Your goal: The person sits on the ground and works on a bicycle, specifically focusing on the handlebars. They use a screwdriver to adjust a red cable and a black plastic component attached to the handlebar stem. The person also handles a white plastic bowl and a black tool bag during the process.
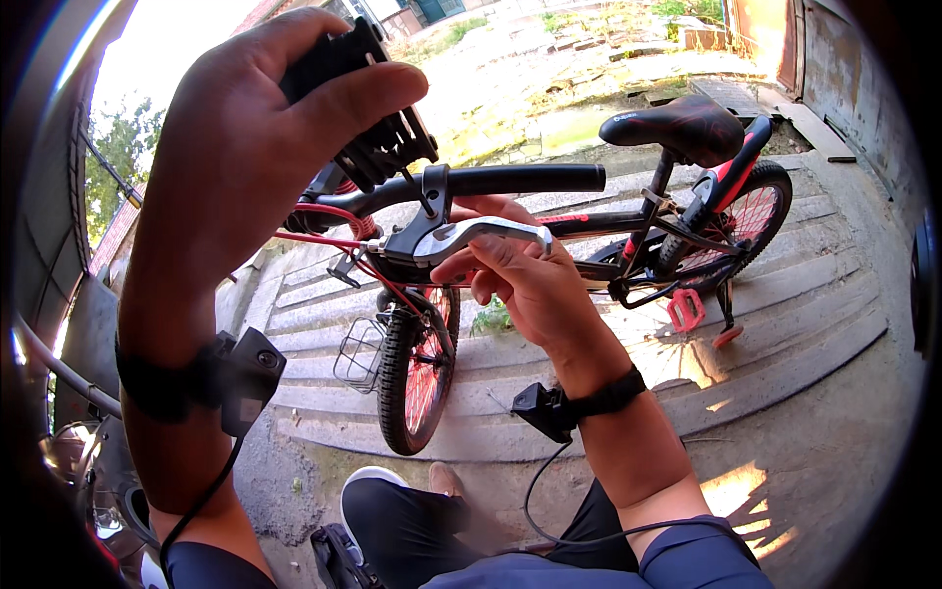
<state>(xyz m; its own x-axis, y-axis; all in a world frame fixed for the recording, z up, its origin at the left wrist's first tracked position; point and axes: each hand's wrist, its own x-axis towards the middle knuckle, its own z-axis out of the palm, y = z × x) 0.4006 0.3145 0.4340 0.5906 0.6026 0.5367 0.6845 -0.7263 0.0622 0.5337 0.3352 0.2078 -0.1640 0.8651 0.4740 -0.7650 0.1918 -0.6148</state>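
My left hand is closed around a black folding hex key set, raised above the handlebar. One thin key reaches down from the set to the bolt at the brake lever clamp; whether it is seated in the bolt I cannot tell. My right hand grips the silver brake lever, thumb on top and fingers curled beneath it. Just beyond the lever lies the black handlebar grip. Red cables run from the lever assembly toward the left.
The black and red bicycle stands on ridged concrete, front wheel toward me. Its saddle and rear wheel are at the right. A wire bottle cage-like frame shows beside the front wheel. A metal wall rises at far right.
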